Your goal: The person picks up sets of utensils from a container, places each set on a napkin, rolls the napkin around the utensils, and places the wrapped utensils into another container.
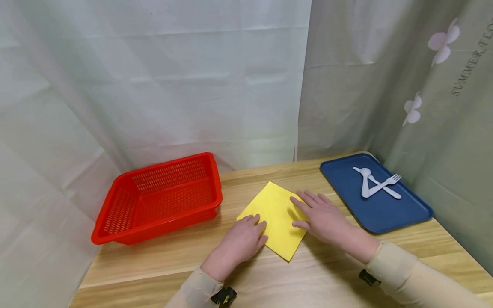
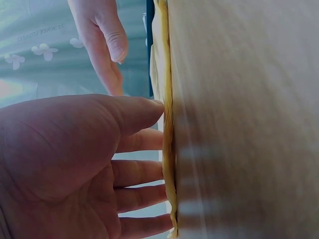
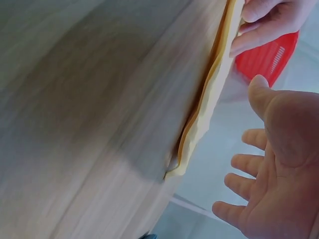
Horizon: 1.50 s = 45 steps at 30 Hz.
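A yellow folded cloth [image 1: 272, 214] lies flat on the wooden table, turned so that one corner points away from me. Its layered edge [image 2: 168, 99] shows side-on in the left wrist view. My left hand [image 1: 243, 239] rests its fingertips and thumb on the cloth's left side, the fingers fairly straight. Over the right side of the cloth, my right hand [image 1: 326, 219] is spread with its fingers apart. In the right wrist view this hand [image 3: 279, 154] is clear of the cloth [image 3: 204, 109] and holds nothing.
At the left stands a red plastic basket [image 1: 158, 224] with perforated walls. A blue tray [image 1: 379, 218] at the right bears a white spoon [image 1: 365, 182], fork [image 1: 385, 185] and knife [image 1: 393, 193]. Pale curtains [image 1: 192, 85] hang behind the table and along both sides.
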{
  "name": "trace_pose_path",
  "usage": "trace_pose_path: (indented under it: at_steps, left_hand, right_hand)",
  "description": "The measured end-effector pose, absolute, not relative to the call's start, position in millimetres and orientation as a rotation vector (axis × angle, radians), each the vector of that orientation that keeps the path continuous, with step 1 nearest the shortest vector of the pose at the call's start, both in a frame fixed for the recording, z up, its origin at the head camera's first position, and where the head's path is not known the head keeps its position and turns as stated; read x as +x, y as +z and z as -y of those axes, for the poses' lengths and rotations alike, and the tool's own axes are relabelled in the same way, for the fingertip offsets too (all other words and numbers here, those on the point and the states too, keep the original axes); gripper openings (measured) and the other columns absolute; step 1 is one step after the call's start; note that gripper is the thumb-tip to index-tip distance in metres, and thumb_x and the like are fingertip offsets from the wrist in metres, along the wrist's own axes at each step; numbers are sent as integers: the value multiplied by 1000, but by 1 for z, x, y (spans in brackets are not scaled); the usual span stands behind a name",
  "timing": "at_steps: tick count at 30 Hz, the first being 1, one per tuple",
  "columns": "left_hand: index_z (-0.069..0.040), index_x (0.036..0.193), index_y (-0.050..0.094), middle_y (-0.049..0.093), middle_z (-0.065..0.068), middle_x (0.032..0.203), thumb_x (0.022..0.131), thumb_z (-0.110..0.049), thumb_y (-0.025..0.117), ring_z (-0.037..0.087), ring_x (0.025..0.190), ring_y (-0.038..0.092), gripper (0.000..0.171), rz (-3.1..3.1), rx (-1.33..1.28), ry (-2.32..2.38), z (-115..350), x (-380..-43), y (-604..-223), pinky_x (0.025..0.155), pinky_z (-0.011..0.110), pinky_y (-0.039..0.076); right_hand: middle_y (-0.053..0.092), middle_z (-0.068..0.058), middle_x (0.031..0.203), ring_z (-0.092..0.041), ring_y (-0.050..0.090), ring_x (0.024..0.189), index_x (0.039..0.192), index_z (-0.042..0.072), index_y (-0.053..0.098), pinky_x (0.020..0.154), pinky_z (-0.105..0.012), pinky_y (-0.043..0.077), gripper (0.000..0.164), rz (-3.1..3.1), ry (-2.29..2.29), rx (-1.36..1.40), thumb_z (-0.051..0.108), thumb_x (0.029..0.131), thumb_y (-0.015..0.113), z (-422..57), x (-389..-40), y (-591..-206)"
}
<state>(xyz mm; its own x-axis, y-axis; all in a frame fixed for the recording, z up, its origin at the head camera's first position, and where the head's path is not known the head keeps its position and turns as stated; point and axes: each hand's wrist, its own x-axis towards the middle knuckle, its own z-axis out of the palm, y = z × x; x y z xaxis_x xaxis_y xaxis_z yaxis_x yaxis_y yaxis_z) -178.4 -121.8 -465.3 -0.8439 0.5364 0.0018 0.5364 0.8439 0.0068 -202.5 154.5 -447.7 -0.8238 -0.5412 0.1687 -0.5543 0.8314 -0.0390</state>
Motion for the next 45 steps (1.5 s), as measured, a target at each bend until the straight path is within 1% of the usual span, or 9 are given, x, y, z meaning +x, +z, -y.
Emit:
trace_pose_path:
  at_steps: [9,15,21,29,33,38,45]
  left_hand:
    - [-8,145,72,66,18,151,110,-37,69,36,138,63,45,-3022,874,13,123,-179,-464,117,50,52]
    - [-9,146,72,66,17,152,109,-37,70,35,139,63,46,-3018,860,0,123,-177,-464,118,49,51]
    - [-10,147,71,65,17,152,109,-38,70,35,140,62,47,-3008,870,-12,121,-178,-464,118,48,50]
    - [-10,146,71,65,17,152,110,-38,69,35,139,63,46,-3012,868,-13,120,-178,-464,118,49,51]
    - [-11,147,71,65,16,152,110,-39,69,34,139,63,47,-3015,871,-29,120,-178,-464,117,48,51]
    - [-10,147,72,66,16,152,110,-39,69,34,139,63,47,-3017,878,-38,120,-178,-464,117,48,51]
    - [-10,144,73,67,17,150,109,-37,71,35,137,64,45,-3028,898,-39,121,-177,-463,117,48,52]
  right_hand:
    - [53,-21,164,-44,50,151,162,6,55,120,-65,44,73,2774,74,844,46,104,75,-169,-203,-442]
    - [54,-22,163,-44,51,150,161,6,56,120,-64,44,73,2739,55,822,45,103,78,-180,-204,-438]
    - [55,-22,162,-45,51,150,160,6,56,119,-68,43,73,2748,54,770,43,102,79,-191,-205,-438]
    - [52,-24,164,-47,48,152,162,4,54,121,-69,40,75,2794,59,722,43,103,78,-203,-208,-437]
    - [50,-26,165,-49,48,151,162,3,53,120,-69,41,75,2801,71,705,43,104,77,-209,-208,-439]
    - [52,-26,163,-49,50,149,161,2,54,118,-69,43,74,2780,63,686,41,104,78,-216,-208,-439]
    - [50,-27,164,-49,50,149,162,1,53,118,-70,43,74,2800,34,654,43,105,76,-225,-209,-438]
